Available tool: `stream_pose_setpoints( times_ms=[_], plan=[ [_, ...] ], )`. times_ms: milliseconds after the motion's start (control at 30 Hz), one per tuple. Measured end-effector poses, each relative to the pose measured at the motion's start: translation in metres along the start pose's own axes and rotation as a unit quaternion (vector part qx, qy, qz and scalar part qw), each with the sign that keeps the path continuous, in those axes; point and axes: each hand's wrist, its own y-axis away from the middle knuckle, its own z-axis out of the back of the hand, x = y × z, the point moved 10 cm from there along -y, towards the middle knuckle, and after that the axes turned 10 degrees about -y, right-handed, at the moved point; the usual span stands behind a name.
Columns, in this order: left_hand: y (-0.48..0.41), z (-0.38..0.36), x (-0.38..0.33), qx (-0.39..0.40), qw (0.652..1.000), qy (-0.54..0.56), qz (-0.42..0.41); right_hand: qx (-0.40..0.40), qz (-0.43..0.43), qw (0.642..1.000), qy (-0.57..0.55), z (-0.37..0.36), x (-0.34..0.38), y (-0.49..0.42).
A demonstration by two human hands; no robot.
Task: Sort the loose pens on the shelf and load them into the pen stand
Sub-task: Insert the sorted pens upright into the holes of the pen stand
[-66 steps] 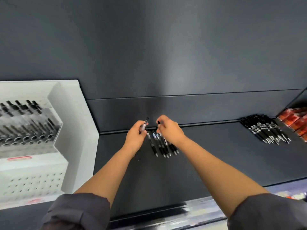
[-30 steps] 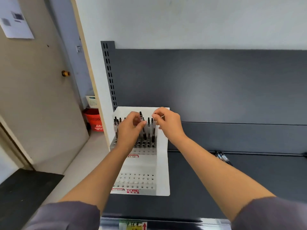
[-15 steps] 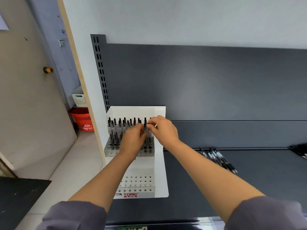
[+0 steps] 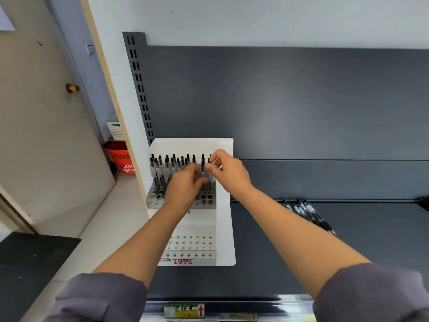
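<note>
A white tiered pen stand point(image 4: 224, 228) stands at the left end of the dark shelf point(image 4: 348, 252). Its back row holds several clear pens with black caps point(image 4: 162, 173). My left hand point(image 4: 185, 184) is at that row, fingers curled around a pen near the right side. My right hand point(image 4: 228, 173) pinches the top of a pen at the row's right end. The front tiers show bare holes point(image 4: 192, 242). A small bunch of loose black pens point(image 4: 308, 213) lies on the shelf to the right, partly behind my right forearm.
A dark back panel rises behind the shelf, with a slotted upright point(image 4: 139, 84) at its left. Beyond the shelf end are a door, a red basket point(image 4: 120, 156) and a white basket on the floor. More black pens point(image 4: 423, 202) show at the far right edge.
Both hands left the loose pens carrying pens and came over to the stand. In the last half second they have stayed at the back row's right end, and the view shifted slightly.
</note>
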Motion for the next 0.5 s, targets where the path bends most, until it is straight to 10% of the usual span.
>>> stream_pose_setpoints(
  times_ms=[200,500],
  plan=[
    [0.016,0.024,-0.04,-0.102,0.994,-0.033,-0.033,0.001,0.008,1.0,-0.006,0.035,-0.014,0.011],
    [0.036,-0.056,-0.19,-0.048,0.99,-0.014,-0.128,0.017,-0.021,0.998,0.055,0.156,-0.099,0.059]
  ],
)
